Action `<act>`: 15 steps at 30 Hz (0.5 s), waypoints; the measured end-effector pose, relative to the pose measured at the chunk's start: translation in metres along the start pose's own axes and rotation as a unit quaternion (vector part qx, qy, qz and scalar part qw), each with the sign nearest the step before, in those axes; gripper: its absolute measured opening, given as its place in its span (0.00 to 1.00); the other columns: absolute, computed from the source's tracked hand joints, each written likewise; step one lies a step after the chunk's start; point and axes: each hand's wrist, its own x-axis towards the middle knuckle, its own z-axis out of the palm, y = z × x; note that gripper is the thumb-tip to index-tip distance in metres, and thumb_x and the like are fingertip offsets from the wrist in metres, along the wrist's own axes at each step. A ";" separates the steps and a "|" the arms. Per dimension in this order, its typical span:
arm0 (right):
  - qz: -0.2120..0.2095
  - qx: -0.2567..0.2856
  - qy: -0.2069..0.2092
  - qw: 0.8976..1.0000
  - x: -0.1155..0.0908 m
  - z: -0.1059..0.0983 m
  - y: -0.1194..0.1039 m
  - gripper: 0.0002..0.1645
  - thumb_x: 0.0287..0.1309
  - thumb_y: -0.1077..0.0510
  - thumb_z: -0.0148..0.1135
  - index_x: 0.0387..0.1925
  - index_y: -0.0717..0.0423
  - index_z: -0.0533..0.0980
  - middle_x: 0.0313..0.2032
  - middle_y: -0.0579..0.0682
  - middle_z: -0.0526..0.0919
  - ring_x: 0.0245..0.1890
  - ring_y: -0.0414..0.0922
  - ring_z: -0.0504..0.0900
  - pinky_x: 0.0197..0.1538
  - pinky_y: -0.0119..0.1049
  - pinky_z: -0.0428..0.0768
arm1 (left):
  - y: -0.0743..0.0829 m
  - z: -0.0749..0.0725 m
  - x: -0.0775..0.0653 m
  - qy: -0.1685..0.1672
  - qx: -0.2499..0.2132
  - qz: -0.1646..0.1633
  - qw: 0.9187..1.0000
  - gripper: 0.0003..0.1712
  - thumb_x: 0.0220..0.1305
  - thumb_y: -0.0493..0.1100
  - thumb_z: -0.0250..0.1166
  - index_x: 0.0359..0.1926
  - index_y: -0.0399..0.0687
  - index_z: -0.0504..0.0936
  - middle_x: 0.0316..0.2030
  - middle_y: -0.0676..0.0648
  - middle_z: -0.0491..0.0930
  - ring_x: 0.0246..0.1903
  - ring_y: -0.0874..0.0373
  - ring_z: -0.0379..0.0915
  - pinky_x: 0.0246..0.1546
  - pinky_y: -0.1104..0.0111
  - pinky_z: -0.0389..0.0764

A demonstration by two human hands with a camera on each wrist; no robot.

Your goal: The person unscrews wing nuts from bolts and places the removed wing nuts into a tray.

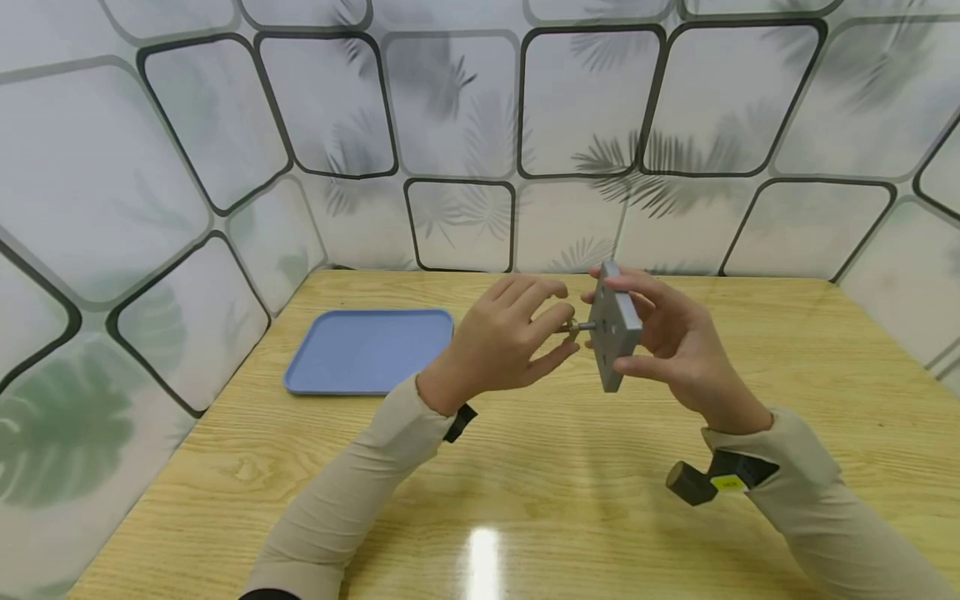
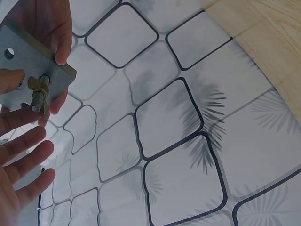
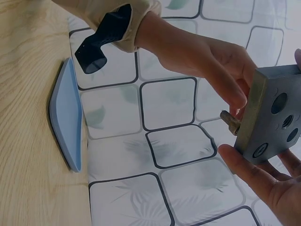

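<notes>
Metal plate [image 1: 617, 327], one, pierced with holes: held roughly on edge above the table [image 1: 555, 479], between the two hands.
Right hand [image 1: 686, 346], one: grips the plate by its edges, thumb on the near side, fingers across the far side.
Left hand [image 1: 498, 337], one: fingers loosely spread about the wing nut [image 2: 43, 88], brass-toned; I see no firm pinch and cannot tell which fingertips touch.
Stud [image 2: 37, 101], one, threaded: juts from the plate's left face, wing nut around it.
Tray [image 1: 371, 350], one, blue: on the table, well apart from the plate.

Handling, my judgement: the step looks like turning the wing nut. I would keep the right grip steady, turn with light fingertips, let the nut run straight along the thread, and support it near the stud's end, where it could drop.

Not made out: right fingers partly behind the plate; the wing nut partly masked by left fingers in the head view; plate cut by the frame in both wrist views; turning direction, unknown to me.
</notes>
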 end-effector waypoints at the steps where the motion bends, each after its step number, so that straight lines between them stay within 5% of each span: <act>1: 0.000 -0.001 0.000 1.000 0.000 0.000 0.000 0.38 0.51 0.69 0.65 0.65 0.59 0.65 0.67 0.57 0.63 0.61 0.49 0.71 0.55 0.38 0.78 | 0.000 0.000 0.000 -0.009 -0.003 -0.001 1.000 0.16 0.58 0.56 0.63 0.34 0.48 0.78 0.40 0.47 0.78 0.41 0.52 0.75 0.49 0.64 0.75; 7: 0.000 -0.001 0.000 1.000 0.000 0.000 0.000 0.38 0.51 0.69 0.65 0.64 0.59 0.65 0.67 0.58 0.63 0.61 0.50 0.71 0.54 0.38 0.78 | 0.000 0.002 -0.001 -0.052 -0.002 -0.004 0.999 0.17 0.58 0.57 0.62 0.36 0.49 0.78 0.41 0.47 0.78 0.43 0.52 0.74 0.50 0.63 0.74; 15: 0.001 0.001 0.001 1.000 0.000 0.001 0.000 0.37 0.51 0.69 0.65 0.64 0.60 0.65 0.67 0.58 0.63 0.61 0.50 0.71 0.54 0.38 0.78 | -0.001 0.003 -0.001 -0.007 0.028 -0.029 0.999 0.12 0.60 0.51 0.63 0.35 0.48 0.79 0.40 0.47 0.80 0.41 0.53 0.77 0.47 0.62 0.76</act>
